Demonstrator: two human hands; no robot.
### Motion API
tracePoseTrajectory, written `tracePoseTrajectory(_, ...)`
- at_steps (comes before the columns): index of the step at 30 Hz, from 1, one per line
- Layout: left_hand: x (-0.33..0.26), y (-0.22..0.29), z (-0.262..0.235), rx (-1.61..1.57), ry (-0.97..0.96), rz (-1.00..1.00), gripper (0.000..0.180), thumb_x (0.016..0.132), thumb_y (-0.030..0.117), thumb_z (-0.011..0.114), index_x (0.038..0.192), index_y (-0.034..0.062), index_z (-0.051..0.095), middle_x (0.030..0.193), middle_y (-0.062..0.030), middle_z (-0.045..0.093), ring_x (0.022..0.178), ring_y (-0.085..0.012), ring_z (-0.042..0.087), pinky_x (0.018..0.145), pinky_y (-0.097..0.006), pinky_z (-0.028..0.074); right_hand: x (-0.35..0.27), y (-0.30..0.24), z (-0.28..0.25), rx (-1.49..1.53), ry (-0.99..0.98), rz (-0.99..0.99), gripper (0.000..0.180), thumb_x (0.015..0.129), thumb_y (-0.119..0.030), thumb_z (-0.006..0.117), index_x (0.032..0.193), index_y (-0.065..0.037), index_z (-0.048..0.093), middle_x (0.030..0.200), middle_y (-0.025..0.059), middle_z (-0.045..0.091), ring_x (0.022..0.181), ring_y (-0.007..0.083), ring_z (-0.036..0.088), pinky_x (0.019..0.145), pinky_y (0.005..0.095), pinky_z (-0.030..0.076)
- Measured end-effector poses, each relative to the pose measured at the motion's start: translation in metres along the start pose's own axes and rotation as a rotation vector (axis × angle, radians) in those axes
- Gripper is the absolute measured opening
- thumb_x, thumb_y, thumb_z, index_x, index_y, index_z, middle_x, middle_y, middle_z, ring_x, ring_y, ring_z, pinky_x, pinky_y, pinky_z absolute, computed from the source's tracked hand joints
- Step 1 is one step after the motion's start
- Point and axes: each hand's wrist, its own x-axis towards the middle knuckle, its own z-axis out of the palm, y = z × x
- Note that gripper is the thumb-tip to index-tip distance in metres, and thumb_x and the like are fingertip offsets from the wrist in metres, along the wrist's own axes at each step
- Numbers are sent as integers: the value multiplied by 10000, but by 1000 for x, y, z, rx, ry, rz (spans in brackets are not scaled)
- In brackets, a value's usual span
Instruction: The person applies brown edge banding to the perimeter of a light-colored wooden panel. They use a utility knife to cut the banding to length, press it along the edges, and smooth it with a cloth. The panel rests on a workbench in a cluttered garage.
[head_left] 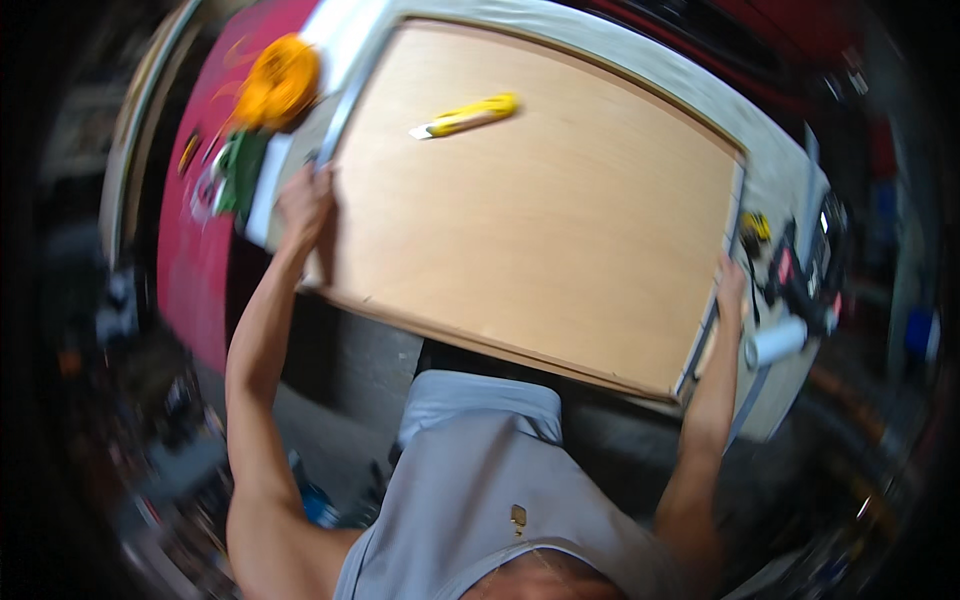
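A wide, shallow wooden panel (540, 230) with a raised rim lies in front of me, tilted askew in the view. My left hand (307, 203) is closed around its left rim, near the front corner. On the opposite side my right hand (732, 285) grips the right rim, fingers partly hidden by the edge. A yellow utility knife (468, 117) rests on the panel's face toward the far left, touched by neither hand. The picture is somewhat blurred.
The panel sits on a pale-covered table (785, 140). Left of it, an orange roll of webbing (280, 82) and a green cloth-like item (243, 172) lie by a red surface (195, 290). At right are a white roll (776, 342), a yellow-black tape measure (757, 228) and dark tools (805, 270).
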Motion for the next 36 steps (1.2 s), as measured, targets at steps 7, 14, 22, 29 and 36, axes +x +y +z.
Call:
tracePoseTrajectory(7,-31,-1,43,9,-137,-112,437,922,403,608,817,-20,633,815,-259,660,766,-441,654,692,-529,505,9,-14,-31,-356,-107,-25,573,1003,-456,438,1200,50,619,1134,243,659,1103,361,602,957,391,424)
tracePoseTrajectory(14,-54,-5,67,-55,-174,-156,439,929,416,589,847,-11,648,810,-269,665,773,-464,654,687,-558,511,2,-16,-51,-370,-281,73,574,841,-202,455,1388,-31,492,1191,177,633,1054,285,596,910,359,440)
tracePoseTrajectory(22,-22,-20,75,-32,-255,-52,441,921,407,604,821,-17,672,770,-272,658,760,-468,655,699,-547,513,-91,-72,-116,-1097,-199,-81,284,766,-70,586,1011,-65,732,923,221,694,890,383,664,789,455,518)
tracePoseTrajectory(29,-82,34,24,-293,-129,624,623,771,438,761,1207,28,586,1182,-196,609,1094,-385,558,923,-492,443,-172,-161,-116,-1199,126,-83,190,870,-187,570,939,-76,707,882,246,678,846,432,661,760,535,508)
tracePoseTrajectory(36,-184,125,28,-214,-945,950,499,782,301,767,1211,96,611,1089,-97,651,1068,-300,595,912,-449,464,-246,-298,-183,-985,515,-374,178,852,-99,535,907,-66,701,877,169,696,784,377,670,733,468,531)
